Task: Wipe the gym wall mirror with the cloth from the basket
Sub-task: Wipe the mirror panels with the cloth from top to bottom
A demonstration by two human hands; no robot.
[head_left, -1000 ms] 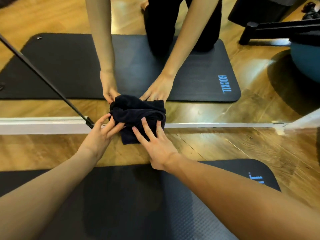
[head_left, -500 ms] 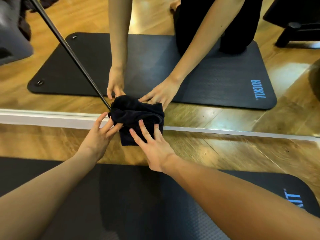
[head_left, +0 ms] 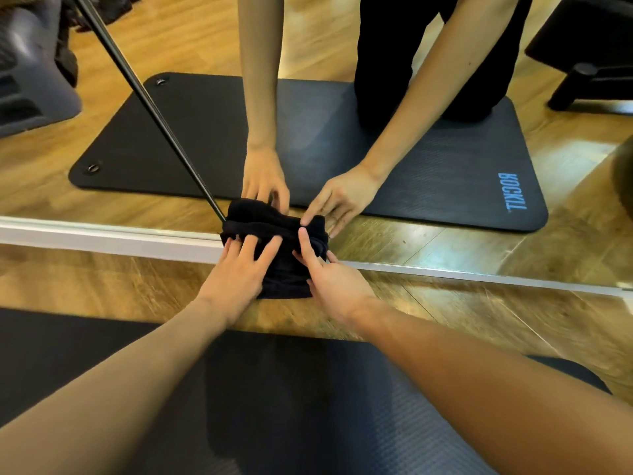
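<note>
The left hand (head_left: 236, 272) had shifted from the side of the dark cloth (head_left: 274, 241) onto its top, fingers spread flat, gripping nothing. The right hand (head_left: 329, 279), half open, pressed its fingers on the cloth's right edge. The cloth sat bunched against the foot of the mirror (head_left: 342, 97), so wiping seemed under way. Beyond the left hand's fingertips a black pole (head_left: 147, 94) met the glass, likely hindering leftward strokes.

1. The cloth (head_left: 284, 269) lies at frame centre on the floor (head_left: 102, 282), against the mirror (head_left: 445, 255) base.
2. My left hand (head_left: 236, 272) rests on its left, right hand (head_left: 335, 286) on its right.
3. The mat (head_left: 308, 406) fills the lower frame.
</note>
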